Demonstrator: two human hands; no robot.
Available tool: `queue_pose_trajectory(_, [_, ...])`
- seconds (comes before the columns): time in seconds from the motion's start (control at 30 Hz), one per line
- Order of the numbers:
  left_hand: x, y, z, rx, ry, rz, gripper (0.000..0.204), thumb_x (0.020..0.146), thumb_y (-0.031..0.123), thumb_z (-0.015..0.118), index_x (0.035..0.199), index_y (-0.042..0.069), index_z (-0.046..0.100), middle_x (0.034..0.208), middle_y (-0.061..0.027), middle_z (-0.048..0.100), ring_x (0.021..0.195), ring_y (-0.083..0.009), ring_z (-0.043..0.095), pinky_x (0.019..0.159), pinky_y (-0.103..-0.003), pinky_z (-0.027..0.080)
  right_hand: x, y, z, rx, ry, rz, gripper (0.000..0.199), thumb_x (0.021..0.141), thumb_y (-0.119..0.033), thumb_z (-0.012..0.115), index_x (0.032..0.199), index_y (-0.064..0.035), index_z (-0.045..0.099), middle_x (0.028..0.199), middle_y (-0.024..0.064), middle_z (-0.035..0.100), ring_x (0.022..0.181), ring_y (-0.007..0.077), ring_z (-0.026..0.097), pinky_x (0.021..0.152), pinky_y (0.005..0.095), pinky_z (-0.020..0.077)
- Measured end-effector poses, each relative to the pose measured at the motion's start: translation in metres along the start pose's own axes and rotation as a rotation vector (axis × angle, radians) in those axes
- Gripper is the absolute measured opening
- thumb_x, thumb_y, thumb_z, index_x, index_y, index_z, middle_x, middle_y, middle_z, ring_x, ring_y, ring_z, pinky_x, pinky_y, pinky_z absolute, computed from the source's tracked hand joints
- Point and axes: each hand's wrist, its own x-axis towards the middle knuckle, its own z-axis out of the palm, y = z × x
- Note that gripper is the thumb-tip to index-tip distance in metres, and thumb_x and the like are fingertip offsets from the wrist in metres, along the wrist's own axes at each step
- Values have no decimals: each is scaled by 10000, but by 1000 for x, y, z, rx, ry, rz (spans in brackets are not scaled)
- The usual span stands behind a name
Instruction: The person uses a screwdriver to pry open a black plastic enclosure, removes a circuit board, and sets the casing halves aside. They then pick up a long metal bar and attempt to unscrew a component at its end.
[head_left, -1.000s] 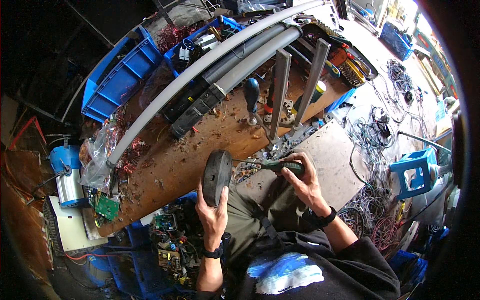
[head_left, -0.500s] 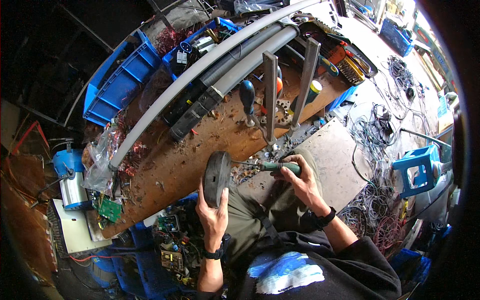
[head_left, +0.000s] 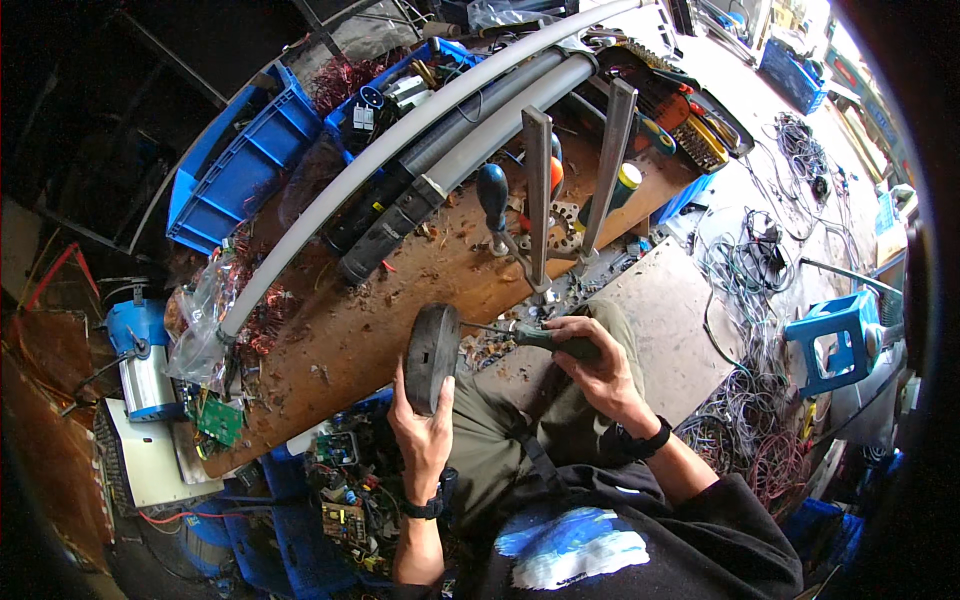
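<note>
My left hand (head_left: 424, 432) grips the lower end of a dark, rounded disc-shaped housing (head_left: 432, 352), which stands on edge with a small slot in its side. In my right hand (head_left: 603, 375) is a screwdriver (head_left: 545, 340) with a dark green handle, fingers closed round it. Its shaft points left at the housing's right face; whether the tip touches cannot be made out. Both hands are over my lap, by the near edge of the wooden bench (head_left: 300, 380).
Two upright metal bars (head_left: 537, 200) stand on the bench beside a blue-handled tool (head_left: 493, 195). Long grey tubes (head_left: 400, 135) lie behind. Blue crates (head_left: 250, 165) sit at the far left. Circuit boards (head_left: 345, 520) fill a bin below; tangled cables (head_left: 720, 420) cover the right floor.
The screwdriver's handle has turned in my right hand and tilts lower at its right end. My left hand and the housing have barely moved.
</note>
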Motion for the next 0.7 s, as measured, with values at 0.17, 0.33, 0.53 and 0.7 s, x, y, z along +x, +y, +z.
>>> queue_pose_trajectory(0.17, [3, 3, -1, 25, -3, 23, 662, 960, 172, 795, 1503, -62, 498, 1222, -244, 733, 1053, -302, 737, 953, -407, 564, 1, 2, -2, 0, 28, 26, 261, 997, -8, 704, 1240, 2, 611, 1308, 101, 668, 1254, 182, 605, 1107, 335, 475])
queue_pose_trajectory(0.33, [2, 6, -3, 41, -23, 2, 656, 960, 162, 792, 1505, -53, 497, 1238, -246, 727, 1069, -305, 734, 960, -412, 562, -1, 14, 2, 300, 170, 309, 308, 1059, -165, 686, 1300, 4, 592, 1225, 105, 699, 1107, 166, 692, 987, 319, 589])
queue_pose_trajectory(0.53, [4, 0, -1, -9, -22, 20, 650, 958, 161, 795, 1500, -46, 503, 1247, -250, 724, 1087, -313, 732, 968, -417, 560, -4, 17, -3, 357, 110, 399, 333, 1062, -167, 686, 1326, 4, 577, 1139, 103, 709, 1074, 144, 692, 954, 318, 592])
queue_pose_trajectory(0.7, [3, -1, -2, 9, -20, 17, 655, 957, 168, 796, 1499, -54, 501, 1245, -251, 726, 1087, -316, 734, 972, -415, 560, -6, 11, -7, 87, 12, 221, 342, 1038, -128, 712, 1336, -10, 592, 1216, 98, 703, 1129, 152, 671, 987, 306, 549])
